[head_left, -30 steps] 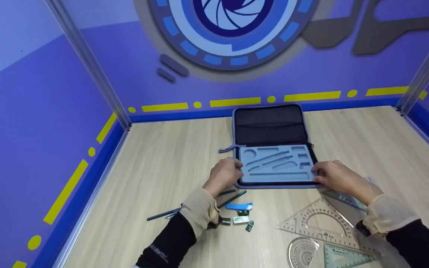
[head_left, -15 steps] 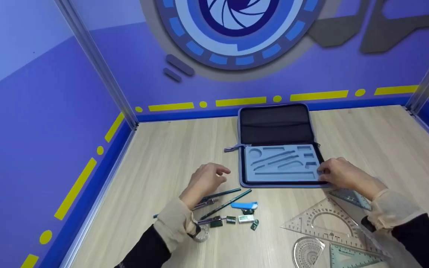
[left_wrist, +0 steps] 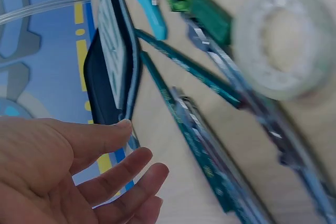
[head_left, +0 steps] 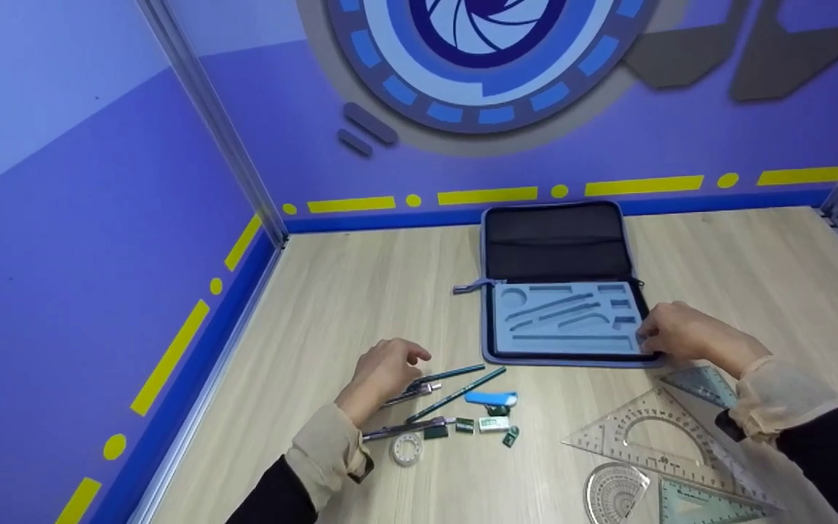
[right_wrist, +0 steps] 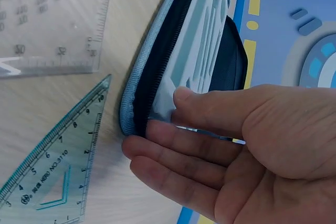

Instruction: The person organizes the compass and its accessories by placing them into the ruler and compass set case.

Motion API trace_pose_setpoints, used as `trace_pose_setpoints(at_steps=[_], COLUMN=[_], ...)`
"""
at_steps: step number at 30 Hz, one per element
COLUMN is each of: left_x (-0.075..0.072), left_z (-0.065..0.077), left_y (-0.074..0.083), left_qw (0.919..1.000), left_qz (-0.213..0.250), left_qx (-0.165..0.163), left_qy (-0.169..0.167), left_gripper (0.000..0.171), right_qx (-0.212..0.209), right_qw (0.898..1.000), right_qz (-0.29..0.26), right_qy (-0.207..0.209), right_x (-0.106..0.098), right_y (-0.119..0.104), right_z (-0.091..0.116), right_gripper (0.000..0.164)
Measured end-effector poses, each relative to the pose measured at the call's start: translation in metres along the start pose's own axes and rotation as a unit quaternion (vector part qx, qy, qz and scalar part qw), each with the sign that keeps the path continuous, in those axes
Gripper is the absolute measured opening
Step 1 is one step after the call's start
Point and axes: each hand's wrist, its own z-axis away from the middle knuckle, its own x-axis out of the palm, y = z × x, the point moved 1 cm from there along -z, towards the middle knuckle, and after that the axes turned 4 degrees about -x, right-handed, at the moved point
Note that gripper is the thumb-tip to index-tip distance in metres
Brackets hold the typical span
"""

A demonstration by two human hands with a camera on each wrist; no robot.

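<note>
A zip case (head_left: 553, 244) lies unfolded, with a light blue foam insert (head_left: 579, 329) in its near half; the insert's cut-out slots show nothing in them. My right hand (head_left: 688, 331) pinches the insert's near right corner, thumb on the foam and fingers along the case edge in the right wrist view. My left hand (head_left: 382, 371) hovers holding nothing, fingers loosely bent, left of the case and over several drawing tools. Closest to it are two dark green pencils (head_left: 466, 389) and slim metal tools (left_wrist: 220, 166), partly hidden by that hand in the head view.
Before the case lie a white tape roll (left_wrist: 245, 40), a white eraser (head_left: 493, 423), small green pieces (head_left: 465, 425) and a bright blue piece (head_left: 488, 398). At front right are a clear set square (head_left: 604, 435), a protractor (head_left: 612, 491) and green-tinted set squares (right_wrist: 50, 171). Walls border the table.
My left hand has let go of the insert's left edge and moved left and nearer, over the pencils. My right hand stays at the insert's right edge. The head view has shifted slightly left.
</note>
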Motion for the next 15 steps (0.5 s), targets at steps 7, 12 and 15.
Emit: trace_pose_setpoints(at_steps=[7, 12, 15], left_x=[0.008, 0.014, 0.017], left_z=[0.013, 0.013, 0.010], left_y=[-0.020, -0.023, -0.017], left_qw=[0.9994, 0.9984, 0.9974], left_qz=[-0.033, -0.050, -0.060], left_qx=[-0.008, 0.014, 0.024], left_qy=[0.012, 0.025, 0.030], left_gripper=[0.027, 0.026, 0.025], right_qx=[0.004, 0.002, -0.003], right_qw=[1.000, 0.999, 0.999], right_qz=[0.002, 0.003, 0.003], right_qy=[0.022, 0.040, 0.052], right_x=[0.004, 0.007, 0.010], right_y=[0.003, 0.002, -0.001], right_z=[0.001, 0.001, 0.003], right_gripper=[0.021, 0.022, 0.035])
